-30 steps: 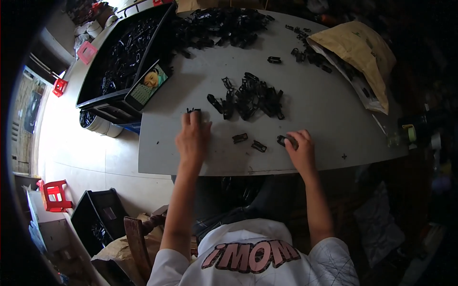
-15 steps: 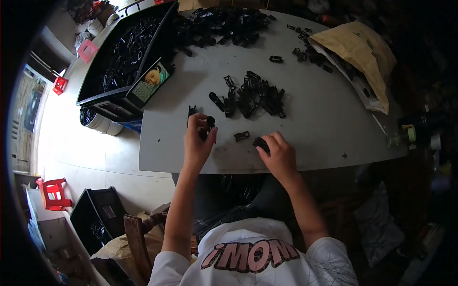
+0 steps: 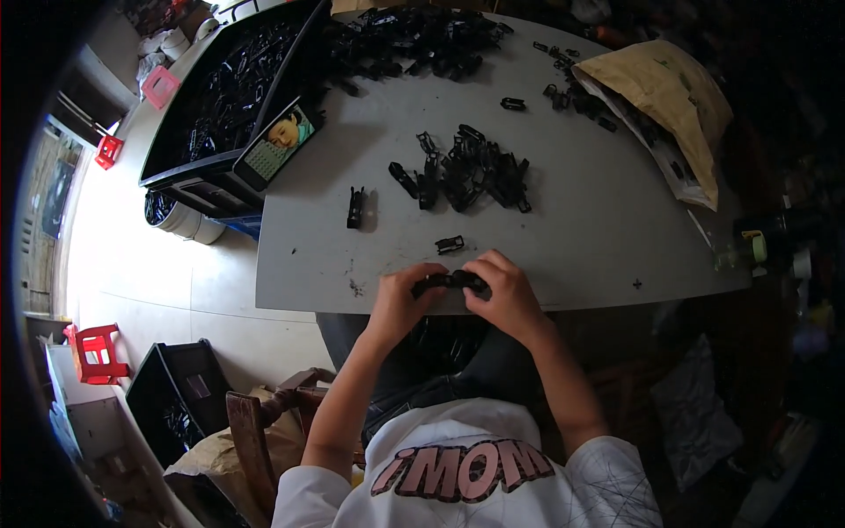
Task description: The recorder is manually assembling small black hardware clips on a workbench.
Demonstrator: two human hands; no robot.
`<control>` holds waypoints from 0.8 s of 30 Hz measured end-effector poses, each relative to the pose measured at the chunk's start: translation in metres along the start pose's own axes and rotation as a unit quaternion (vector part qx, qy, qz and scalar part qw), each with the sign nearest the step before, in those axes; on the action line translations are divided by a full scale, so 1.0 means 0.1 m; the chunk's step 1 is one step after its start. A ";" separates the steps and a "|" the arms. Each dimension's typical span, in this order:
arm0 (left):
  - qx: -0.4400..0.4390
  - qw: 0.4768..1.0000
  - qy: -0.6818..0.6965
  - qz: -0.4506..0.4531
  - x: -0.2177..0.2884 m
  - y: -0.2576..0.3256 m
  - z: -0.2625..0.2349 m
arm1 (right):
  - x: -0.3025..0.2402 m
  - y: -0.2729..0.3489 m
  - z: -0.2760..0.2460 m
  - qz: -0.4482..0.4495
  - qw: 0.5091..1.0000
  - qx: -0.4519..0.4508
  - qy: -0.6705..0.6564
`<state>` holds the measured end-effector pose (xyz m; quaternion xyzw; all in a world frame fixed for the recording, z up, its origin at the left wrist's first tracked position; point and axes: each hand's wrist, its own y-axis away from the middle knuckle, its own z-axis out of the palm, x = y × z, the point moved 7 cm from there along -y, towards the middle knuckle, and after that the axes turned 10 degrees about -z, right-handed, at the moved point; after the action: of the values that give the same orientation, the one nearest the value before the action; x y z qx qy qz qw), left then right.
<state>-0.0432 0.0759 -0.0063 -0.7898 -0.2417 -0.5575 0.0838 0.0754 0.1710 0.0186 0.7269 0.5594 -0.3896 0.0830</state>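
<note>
Near the table's front edge, my left hand point(image 3: 401, 301) and my right hand point(image 3: 505, 294) are brought close together. Both are closed on black plastic parts point(image 3: 451, 280) that meet end to end between the fingers; I cannot make out where one part stops and the other starts. Just beyond the fingers lies a loose black clip-like part point(image 3: 450, 245). Another long black part point(image 3: 355, 208) lies farther left. A small heap of similar black parts point(image 3: 466, 172) sits in the middle of the table.
A large black crate point(image 3: 207, 172) full of black parts stands at the left, with a phone point(image 3: 280, 146) leaning on it. More parts are piled point(image 3: 414, 44) at the far edge. An open brown paper bag point(image 3: 660, 79) lies at the right, with small parts beside it.
My left hand has moved right and nearer, away from the long part on the left, and its piece now meets the one in my right hand. My right hand has shifted slightly nearer.
</note>
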 end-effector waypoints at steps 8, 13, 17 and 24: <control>-0.001 1.000 -0.003 0.018 -0.04 -0.01 0.00 | -0.11 -0.05 0.05 -0.007 0.999 -0.047 0.025; -0.039 0.995 0.065 -0.066 -0.12 -0.01 0.10 | -0.10 -0.02 0.09 -0.010 0.998 -0.054 0.027; 0.026 0.998 0.059 0.001 -0.12 -0.01 0.10 | -0.23 0.00 0.11 -0.052 0.998 0.009 0.040; -0.097 0.954 0.268 -0.093 -0.16 0.07 0.18 | 0.31 0.34 0.34 0.221 0.898 0.050 -0.377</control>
<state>-0.0291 0.0720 -0.0266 -0.5893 -0.2277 -0.7750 0.0167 0.0914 0.1626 -0.0359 0.6335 0.2913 -0.6338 0.3348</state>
